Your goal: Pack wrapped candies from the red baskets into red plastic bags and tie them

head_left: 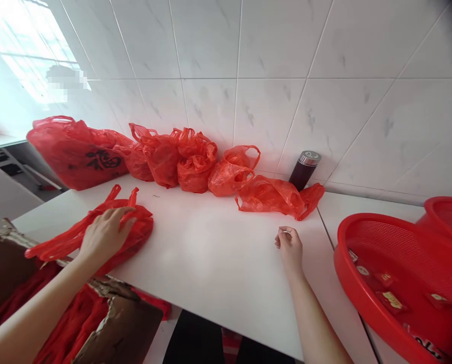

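At the left of the table, my left hand (108,232) is closed on a red plastic bag (140,230), its thumb and fingers pressed into the thin film. This bag lies flat, with loose handles sticking up behind my fingers and more folded film stretching left. My right hand (289,245) hovers over or rests on the white tabletop (218,253) at the right. Its fingers are curled together, and nothing shows in them. Just beyond it lies a crumpled red bag (273,194).
Several filled red bags (193,172) line the tiled wall, with a large red bag (78,156) at far left. A dark flask (304,169) leans there. Red plastic baskets (349,263) stand right, one containing small packets. A cardboard box (125,323) of red bags sits below left.
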Action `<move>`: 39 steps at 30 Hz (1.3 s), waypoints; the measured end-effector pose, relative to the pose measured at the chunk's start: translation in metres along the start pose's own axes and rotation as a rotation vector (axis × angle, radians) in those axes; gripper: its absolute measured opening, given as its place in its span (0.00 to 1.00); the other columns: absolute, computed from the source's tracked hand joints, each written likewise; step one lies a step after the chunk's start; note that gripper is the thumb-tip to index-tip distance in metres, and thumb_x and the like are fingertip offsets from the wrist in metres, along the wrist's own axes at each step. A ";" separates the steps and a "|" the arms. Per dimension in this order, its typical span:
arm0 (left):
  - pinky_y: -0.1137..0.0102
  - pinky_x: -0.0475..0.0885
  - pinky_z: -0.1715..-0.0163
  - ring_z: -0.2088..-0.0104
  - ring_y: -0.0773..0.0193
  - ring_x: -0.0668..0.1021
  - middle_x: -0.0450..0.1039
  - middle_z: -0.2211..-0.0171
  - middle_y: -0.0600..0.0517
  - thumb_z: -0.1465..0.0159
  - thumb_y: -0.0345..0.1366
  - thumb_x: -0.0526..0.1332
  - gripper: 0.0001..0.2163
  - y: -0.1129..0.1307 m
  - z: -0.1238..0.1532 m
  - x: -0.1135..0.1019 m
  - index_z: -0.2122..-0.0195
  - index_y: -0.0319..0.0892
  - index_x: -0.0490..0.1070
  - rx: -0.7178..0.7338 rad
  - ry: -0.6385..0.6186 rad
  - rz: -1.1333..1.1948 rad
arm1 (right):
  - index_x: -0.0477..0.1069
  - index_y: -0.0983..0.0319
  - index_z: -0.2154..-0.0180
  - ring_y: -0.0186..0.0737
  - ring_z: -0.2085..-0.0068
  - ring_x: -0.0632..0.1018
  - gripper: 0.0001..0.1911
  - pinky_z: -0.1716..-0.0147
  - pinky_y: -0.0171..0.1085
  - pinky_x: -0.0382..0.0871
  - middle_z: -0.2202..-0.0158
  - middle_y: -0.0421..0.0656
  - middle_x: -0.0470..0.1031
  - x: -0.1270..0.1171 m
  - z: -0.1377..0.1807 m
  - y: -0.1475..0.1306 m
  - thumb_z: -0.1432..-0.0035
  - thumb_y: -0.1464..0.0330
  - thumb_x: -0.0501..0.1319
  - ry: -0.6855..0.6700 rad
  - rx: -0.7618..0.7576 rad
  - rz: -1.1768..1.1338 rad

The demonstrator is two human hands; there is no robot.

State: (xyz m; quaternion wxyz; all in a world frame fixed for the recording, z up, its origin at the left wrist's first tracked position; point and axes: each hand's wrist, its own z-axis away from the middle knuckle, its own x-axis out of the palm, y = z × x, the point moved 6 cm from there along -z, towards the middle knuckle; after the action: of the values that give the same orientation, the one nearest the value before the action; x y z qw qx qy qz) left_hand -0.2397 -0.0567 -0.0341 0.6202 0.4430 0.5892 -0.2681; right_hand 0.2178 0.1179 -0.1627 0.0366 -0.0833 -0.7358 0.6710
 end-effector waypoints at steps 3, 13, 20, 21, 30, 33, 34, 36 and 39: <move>0.60 0.65 0.53 0.52 0.48 0.75 0.75 0.52 0.45 0.37 0.51 0.51 0.19 0.013 0.008 0.036 0.56 0.45 0.72 0.097 -0.245 -0.030 | 0.67 0.59 0.62 0.37 0.71 0.73 0.15 0.69 0.36 0.70 0.75 0.38 0.70 0.002 0.001 0.001 0.44 0.55 0.57 -0.013 -0.027 0.084; 0.57 0.68 0.59 0.61 0.44 0.79 0.77 0.63 0.39 0.44 0.46 0.53 0.16 -0.026 -0.039 0.085 0.64 0.41 0.72 0.046 -0.409 -0.129 | 0.67 0.58 0.61 0.39 0.71 0.75 0.14 0.69 0.37 0.69 0.70 0.40 0.73 0.017 -0.003 -0.002 0.41 0.56 0.53 -0.119 -0.111 0.356; 0.55 0.67 0.58 0.57 0.39 0.78 0.76 0.58 0.33 0.44 0.48 0.52 0.20 -0.028 -0.037 0.075 0.61 0.38 0.72 0.045 -0.365 -0.105 | 0.70 0.58 0.52 0.50 0.44 0.68 0.17 0.48 0.47 0.63 0.45 0.49 0.68 0.046 -0.022 -0.026 0.41 0.63 0.54 -0.183 -0.321 0.612; 0.54 0.66 0.58 0.57 0.38 0.77 0.76 0.58 0.32 0.44 0.49 0.52 0.22 -0.022 -0.034 0.073 0.60 0.37 0.72 0.055 -0.368 -0.094 | 0.68 0.58 0.48 0.52 0.40 0.64 0.19 0.45 0.49 0.59 0.41 0.50 0.64 0.051 -0.024 -0.028 0.41 0.64 0.55 -0.213 -0.357 0.701; 0.60 0.66 0.56 0.55 0.47 0.77 0.77 0.55 0.44 0.44 0.59 0.56 0.28 0.140 -0.004 0.086 0.47 0.51 0.70 0.288 -0.482 0.265 | 0.72 0.60 0.51 0.50 0.51 0.74 0.15 0.50 0.46 0.64 0.55 0.50 0.77 0.072 0.033 -0.053 0.37 0.63 0.56 -0.463 -0.429 0.999; 0.57 0.66 0.54 0.52 0.44 0.76 0.71 0.47 0.38 0.48 0.60 0.60 0.39 0.192 -0.005 0.109 0.37 0.50 0.58 0.265 -0.432 0.435 | 0.73 0.55 0.56 0.41 0.60 0.78 0.12 0.60 0.37 0.69 0.61 0.41 0.79 0.071 0.064 -0.071 0.35 0.61 0.54 -0.597 -0.422 0.841; 0.56 0.66 0.54 0.50 0.43 0.75 0.68 0.44 0.37 0.49 0.59 0.62 0.42 0.204 -0.005 0.117 0.35 0.49 0.53 0.243 -0.403 0.494 | 0.73 0.54 0.56 0.39 0.61 0.78 0.12 0.62 0.36 0.69 0.61 0.40 0.79 0.068 0.069 -0.077 0.35 0.62 0.53 -0.600 -0.414 0.776; 0.55 0.67 0.55 0.49 0.43 0.74 0.66 0.43 0.35 0.48 0.54 0.65 0.45 0.221 -0.007 0.132 0.33 0.48 0.46 0.187 -0.351 0.628 | 0.72 0.55 0.53 0.39 0.61 0.78 0.13 0.62 0.37 0.70 0.57 0.42 0.78 0.056 0.070 -0.089 0.34 0.64 0.52 -0.528 -0.398 0.687; 0.58 0.72 0.58 0.55 0.49 0.78 0.73 0.54 0.39 0.44 0.49 0.61 0.40 0.232 -0.005 0.147 0.34 0.41 0.46 0.096 -0.324 0.875 | 0.68 0.56 0.47 0.41 0.60 0.79 0.17 0.59 0.41 0.71 0.50 0.44 0.75 0.036 0.069 -0.103 0.36 0.65 0.54 -0.435 -0.377 0.657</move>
State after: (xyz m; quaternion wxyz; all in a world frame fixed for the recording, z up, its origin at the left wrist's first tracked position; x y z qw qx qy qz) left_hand -0.0203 0.0833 -0.1215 0.7379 0.6303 0.2297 -0.0741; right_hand 0.1635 0.0472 -0.0692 -0.3505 -0.1749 -0.7706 0.5027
